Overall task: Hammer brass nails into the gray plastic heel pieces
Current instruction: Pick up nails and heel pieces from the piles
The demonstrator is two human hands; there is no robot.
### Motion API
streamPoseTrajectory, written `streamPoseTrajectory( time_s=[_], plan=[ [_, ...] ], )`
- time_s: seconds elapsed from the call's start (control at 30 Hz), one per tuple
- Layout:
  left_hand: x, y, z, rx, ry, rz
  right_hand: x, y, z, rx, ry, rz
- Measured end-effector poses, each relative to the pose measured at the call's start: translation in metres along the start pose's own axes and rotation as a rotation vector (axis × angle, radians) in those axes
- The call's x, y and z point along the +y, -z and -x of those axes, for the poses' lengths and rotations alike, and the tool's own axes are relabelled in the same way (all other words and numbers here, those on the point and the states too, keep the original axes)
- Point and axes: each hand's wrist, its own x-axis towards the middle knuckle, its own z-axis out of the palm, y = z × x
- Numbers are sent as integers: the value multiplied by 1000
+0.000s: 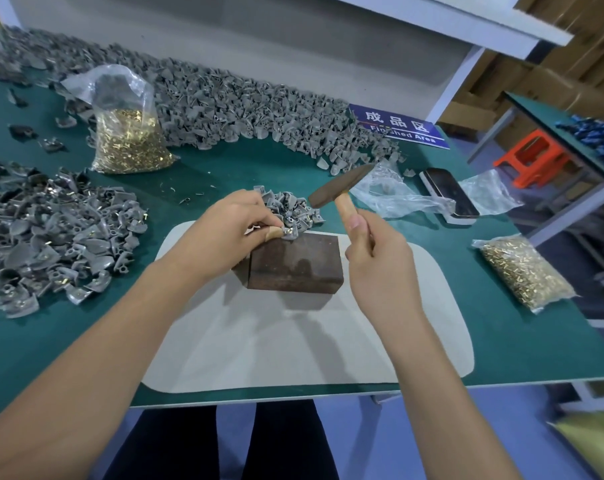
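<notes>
the gray plastic heel piece being worked on sits on the far left corner of a dark, rust-brown metal block, at about 12 o'clock from the block's middle. it is small, matte gray and curved, with a glint of brass on it; whether that is a nail head cannot be told. the left hand pinches it between curled fingers and thumb, a tan tape wrapped round one fingertip. the right hand is closed round the pale wooden handle of a hammer, its dark, blunt head tilted up at 1 o'clock from the block, clear of the piece.

the block stands on a smooth light-gray mat with rounded corners, laid on a green table. just behind the block, at 12 o'clock, lies a small heap of gray heel pieces. at 9 o'clock a larger pile shows brass glints among the gray shells. a long ridge of gray pieces runs along the back from 10 to 1 o'clock. a clear plastic bag of brass nails stands at 11 o'clock; another bag of nails lies flat at 3 o'clock. crumpled clear plastic and a dark phone lie at 2 o'clock. a blue sign reads "成品区" and "finished area".
</notes>
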Motion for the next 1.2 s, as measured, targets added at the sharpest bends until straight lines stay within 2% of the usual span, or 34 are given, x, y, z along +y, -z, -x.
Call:
streamPoseTrajectory(
  time_s=[0.07, 0.13, 0.27, 0.47, 0.77, 0.9, 1.1, 1.2],
  plan=[
    [1, 0, -1, -3, -9, -1, -2, -3, 5, 64, 13, -47],
    [2, 0, -1, -5, -11, 0, -4, -9, 10, 49, 33, -5],
    [2, 0, -2, -4, -5, -4, -6, -7, 8, -159, -8, 200],
    [1, 0, -1, -6, 5, -18, -3, -1, 2, 44, -58, 386],
    [1, -2, 1, 24, 7, -12, 33, -7, -8, -2, -321, 507],
    [-1, -2, 0, 23, 3, -31, 35, -13, -8, 14, -311, 635],
    [3, 1, 3, 39, -5, -109, 9, -38, -14, 115, -68, 385],
    [7, 8, 12, 82, 1, -175, -4, -53, -15, 115, -20, 402]
  ],
)
